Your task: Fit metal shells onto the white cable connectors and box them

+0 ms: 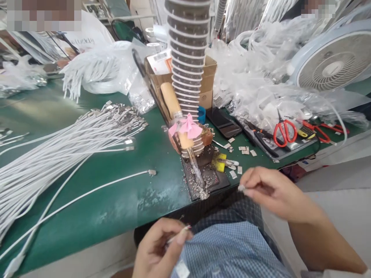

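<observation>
My left hand (162, 249) is closed in a pinch on a white cable (171, 240). Its stripped end, with a bit of red showing, sticks out past the thumb, and a white connector piece (182, 269) hangs below that hand. Over my lap on the right, my right hand (274, 193) pinches a small whitish piece (241, 188), too small to name exactly. Between and beyond both hands, a soldering iron (197, 172) with a wooden handle leans tip down over a dark plate (189, 181) strewn with solder crumbs. One cable with a metal plug (151, 172) lies left of it.
A large bundle of white cables (58, 154) covers the table's left side. A ribbed hose (188, 50) rises behind the iron beside a cardboard box (210, 73). On the right are a phone (224, 123), red-handled scissors (285, 133), plastic bags (261, 85) and a fan (333, 67). A person sits opposite.
</observation>
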### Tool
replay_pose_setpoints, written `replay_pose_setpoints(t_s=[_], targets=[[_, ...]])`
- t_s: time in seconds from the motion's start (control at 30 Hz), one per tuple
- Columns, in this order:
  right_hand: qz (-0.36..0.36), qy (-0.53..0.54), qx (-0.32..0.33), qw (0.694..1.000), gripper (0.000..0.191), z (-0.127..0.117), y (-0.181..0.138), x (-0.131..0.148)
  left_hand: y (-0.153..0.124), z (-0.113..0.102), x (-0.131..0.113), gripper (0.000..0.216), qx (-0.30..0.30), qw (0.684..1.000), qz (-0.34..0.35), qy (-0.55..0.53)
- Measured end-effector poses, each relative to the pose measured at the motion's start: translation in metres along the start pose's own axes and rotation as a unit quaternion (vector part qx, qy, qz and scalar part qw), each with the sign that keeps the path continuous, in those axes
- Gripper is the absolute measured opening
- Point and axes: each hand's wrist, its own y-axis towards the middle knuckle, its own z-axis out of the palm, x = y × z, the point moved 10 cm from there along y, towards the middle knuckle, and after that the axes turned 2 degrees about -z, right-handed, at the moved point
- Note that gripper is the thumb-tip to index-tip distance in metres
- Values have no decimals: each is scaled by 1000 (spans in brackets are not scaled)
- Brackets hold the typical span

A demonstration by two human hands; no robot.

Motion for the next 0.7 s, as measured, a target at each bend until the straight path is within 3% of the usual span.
replay_pose_setpoints(t_s=[0.1, 0.2, 0.33, 0.7], targets=[[18, 89, 64, 994, 9, 49, -20, 15, -6, 37, -6, 11, 135, 991, 23, 0], [29, 150, 71, 986, 13, 80, -24, 21, -10, 52, 0, 8, 195, 980, 22, -9], [43, 182, 44, 981, 16, 92, -22, 16, -10, 52, 9, 14, 187, 982, 11, -36], [31, 157, 54, 986, 15, 94, -21, 18, -10, 53, 15, 18, 168, 985, -35, -32]])
